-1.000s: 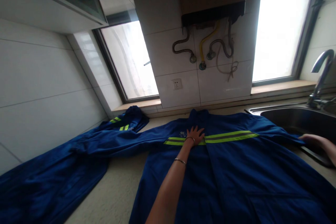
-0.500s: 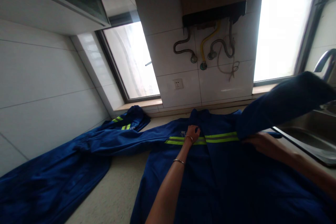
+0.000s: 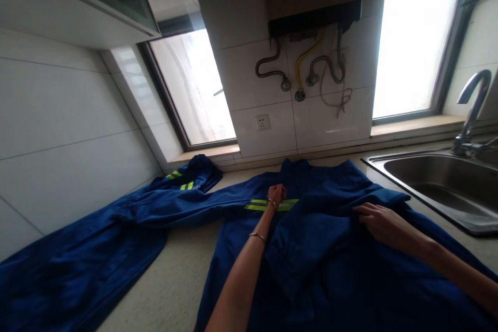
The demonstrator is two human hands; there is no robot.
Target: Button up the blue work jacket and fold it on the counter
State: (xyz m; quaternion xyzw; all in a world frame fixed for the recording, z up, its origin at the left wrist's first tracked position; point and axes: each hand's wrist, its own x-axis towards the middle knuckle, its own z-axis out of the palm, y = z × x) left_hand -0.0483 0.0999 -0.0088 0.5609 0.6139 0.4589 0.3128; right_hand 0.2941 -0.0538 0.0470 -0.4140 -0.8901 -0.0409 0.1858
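The sleeve (image 3: 311,244) lies toward eight o'clock from my right hand (image 3: 375,218); whether that or my left hand (image 3: 276,195) grips, I can't tell.

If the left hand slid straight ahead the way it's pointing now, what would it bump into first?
Probably the collar of the blue jacket, just ahead of the left hand. The tiled wall comes beyond that, though depth is hard to judge.

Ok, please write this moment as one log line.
left hand: on jacket, by chest stripe | right hand: on jacket, nearer sink | jacket: on counter, sleeve across front
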